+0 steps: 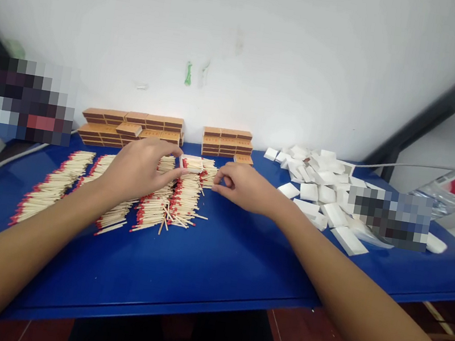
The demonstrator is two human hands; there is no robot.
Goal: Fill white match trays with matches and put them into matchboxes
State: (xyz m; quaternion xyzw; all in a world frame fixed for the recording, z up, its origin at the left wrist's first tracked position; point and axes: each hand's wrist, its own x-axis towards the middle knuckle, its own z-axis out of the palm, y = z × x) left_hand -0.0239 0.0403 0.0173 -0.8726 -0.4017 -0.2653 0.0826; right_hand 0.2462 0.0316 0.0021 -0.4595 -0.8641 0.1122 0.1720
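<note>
While a pale wall (313, 63) rises across 12 o'clock, a blue table (238, 264) spreads beneath it, its bare stretch lying toward 5 o'clock of the small white tray (195, 172) from which these directions are read. Rows of red-tipped matches (185, 204) run from 6 round to 8 o'clock, most heads pointing left. At 3 o'clock, well apart, sprawls a heap of white card pieces (324, 177); at 10 o'clock stand brown matchboxes (108, 131) in a long stack, with a shorter stack (226, 143) toward 2 o'clock. The left hand (142, 165), at 9 o'clock, has thumb and finger closed on the tray's left end; whether the tray touches the matches below, I cannot tell. The right hand (248, 188), near 4 o'clock, is loosely curled, its fingertips just beside the matches — whether it pinches anything is hidden. Inside the tray lies a layer of matches (193, 163), heads to the left. To handle this well, I would hold the tray level, pinch its thin walls lightly so they do not bow, and have every stick parallel, heads at one end. The stray matches (161, 226) lying askew between 6 and 7 o'clock would best be straightened before being gathered — a crossed stick could jam in so narrow a space.
</note>
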